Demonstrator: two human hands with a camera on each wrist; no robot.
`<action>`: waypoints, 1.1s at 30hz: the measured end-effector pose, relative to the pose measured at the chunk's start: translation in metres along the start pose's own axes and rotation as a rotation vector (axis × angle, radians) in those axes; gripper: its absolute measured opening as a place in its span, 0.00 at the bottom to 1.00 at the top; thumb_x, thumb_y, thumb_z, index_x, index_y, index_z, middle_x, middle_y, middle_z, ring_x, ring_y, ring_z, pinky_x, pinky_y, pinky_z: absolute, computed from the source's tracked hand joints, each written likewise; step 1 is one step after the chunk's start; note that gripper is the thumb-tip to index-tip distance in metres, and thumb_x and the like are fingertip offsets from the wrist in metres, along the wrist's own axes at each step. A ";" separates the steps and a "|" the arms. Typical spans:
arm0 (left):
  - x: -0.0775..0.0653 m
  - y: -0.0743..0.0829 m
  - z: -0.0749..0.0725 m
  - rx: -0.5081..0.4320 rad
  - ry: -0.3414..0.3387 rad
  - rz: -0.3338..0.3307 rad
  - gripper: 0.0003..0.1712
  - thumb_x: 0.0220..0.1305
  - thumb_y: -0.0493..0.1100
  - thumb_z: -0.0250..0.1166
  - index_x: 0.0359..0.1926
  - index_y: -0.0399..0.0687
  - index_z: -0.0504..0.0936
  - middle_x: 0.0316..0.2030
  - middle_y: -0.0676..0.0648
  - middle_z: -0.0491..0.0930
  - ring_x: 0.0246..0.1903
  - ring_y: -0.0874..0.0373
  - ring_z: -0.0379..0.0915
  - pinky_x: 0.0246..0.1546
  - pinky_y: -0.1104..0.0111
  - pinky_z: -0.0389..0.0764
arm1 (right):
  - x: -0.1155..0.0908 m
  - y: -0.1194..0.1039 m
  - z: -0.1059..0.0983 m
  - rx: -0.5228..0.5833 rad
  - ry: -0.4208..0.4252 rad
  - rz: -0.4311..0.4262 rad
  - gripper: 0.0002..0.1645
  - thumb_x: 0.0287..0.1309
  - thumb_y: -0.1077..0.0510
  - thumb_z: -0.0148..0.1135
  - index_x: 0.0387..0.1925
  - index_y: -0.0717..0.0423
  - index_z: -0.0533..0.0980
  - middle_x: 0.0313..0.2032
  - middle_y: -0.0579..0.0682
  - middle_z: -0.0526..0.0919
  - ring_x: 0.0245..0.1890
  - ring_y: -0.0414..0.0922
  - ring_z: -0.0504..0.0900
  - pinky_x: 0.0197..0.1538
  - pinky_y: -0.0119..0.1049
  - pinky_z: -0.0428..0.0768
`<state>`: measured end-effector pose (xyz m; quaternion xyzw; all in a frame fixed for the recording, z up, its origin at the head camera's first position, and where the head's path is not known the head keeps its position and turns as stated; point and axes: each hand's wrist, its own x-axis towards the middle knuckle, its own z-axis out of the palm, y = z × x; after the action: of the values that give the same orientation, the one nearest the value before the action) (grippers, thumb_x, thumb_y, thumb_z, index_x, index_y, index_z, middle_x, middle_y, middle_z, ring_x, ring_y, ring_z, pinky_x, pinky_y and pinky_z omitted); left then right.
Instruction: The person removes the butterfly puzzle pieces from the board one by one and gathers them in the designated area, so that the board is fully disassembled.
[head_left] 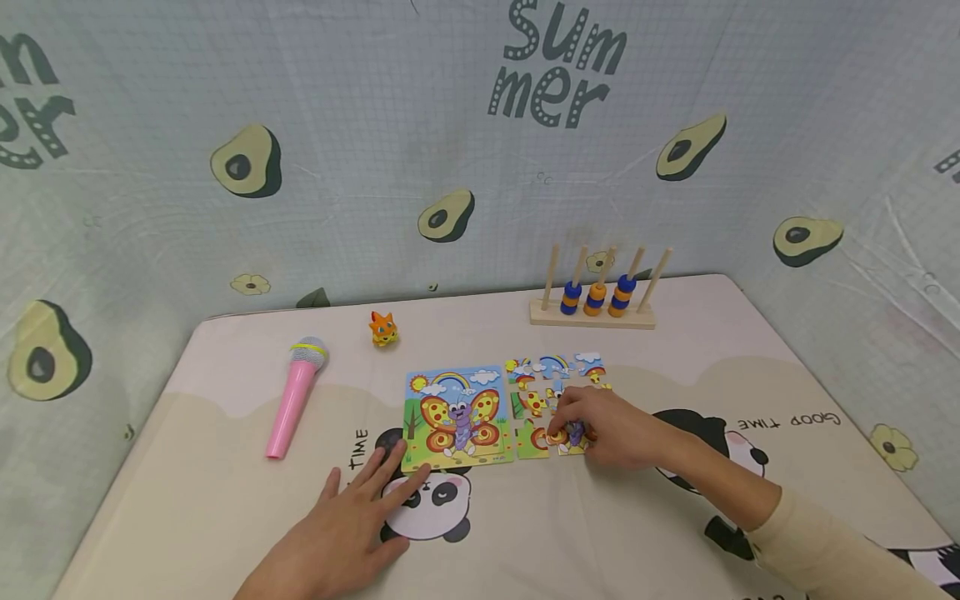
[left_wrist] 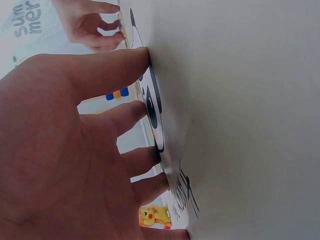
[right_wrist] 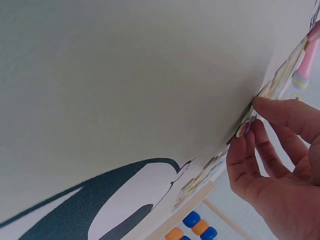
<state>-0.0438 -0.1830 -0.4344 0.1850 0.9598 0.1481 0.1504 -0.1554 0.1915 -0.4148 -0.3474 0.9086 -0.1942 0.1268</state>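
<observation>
A square butterfly picture board [head_left: 459, 400] lies flat at the middle of the table. To its right, several jigsaw pieces [head_left: 532, 403] with matching artwork are laid out in rows with narrow gaps. My right hand [head_left: 615, 427] reaches over them and pinches a jigsaw piece [head_left: 575, 433] showing a purple body, low in the bottom row. In the right wrist view, thumb and fingers meet around that piece [right_wrist: 246, 128]. Pieces under the hand are partly hidden. My left hand [head_left: 347, 518] rests spread on the cloth, its fingertips at the board's lower left edge.
A pink toy microphone [head_left: 292, 400] lies to the left. Behind the board sits a small orange spiky toy figure [head_left: 384, 330]. At the back right stands a wooden peg rack [head_left: 592, 315] with blue and orange beads. A printed cloth [head_left: 525, 533] covers the table.
</observation>
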 end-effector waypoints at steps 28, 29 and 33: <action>-0.001 0.000 0.000 0.014 0.025 0.016 0.44 0.65 0.61 0.70 0.79 0.70 0.65 0.83 0.46 0.50 0.81 0.39 0.48 0.67 0.22 0.52 | -0.001 0.000 0.001 0.006 0.001 -0.015 0.33 0.44 0.77 0.65 0.46 0.41 0.87 0.50 0.42 0.80 0.53 0.45 0.76 0.56 0.48 0.79; -0.001 0.000 0.000 0.016 0.024 0.017 0.44 0.65 0.61 0.70 0.79 0.70 0.65 0.83 0.46 0.50 0.81 0.39 0.48 0.67 0.22 0.52 | -0.001 0.000 0.001 0.006 0.005 -0.021 0.33 0.45 0.77 0.65 0.46 0.40 0.87 0.49 0.41 0.80 0.53 0.45 0.76 0.56 0.48 0.79; -0.001 0.000 0.000 0.026 0.030 0.025 0.43 0.65 0.62 0.69 0.79 0.69 0.65 0.83 0.46 0.50 0.81 0.39 0.48 0.67 0.22 0.53 | -0.001 0.000 0.001 0.007 0.019 -0.045 0.31 0.47 0.76 0.66 0.46 0.41 0.87 0.47 0.40 0.80 0.50 0.43 0.76 0.54 0.44 0.80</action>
<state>-0.0425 -0.1836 -0.4344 0.1968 0.9613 0.1405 0.1317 -0.1540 0.1918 -0.4156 -0.3657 0.9010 -0.2033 0.1148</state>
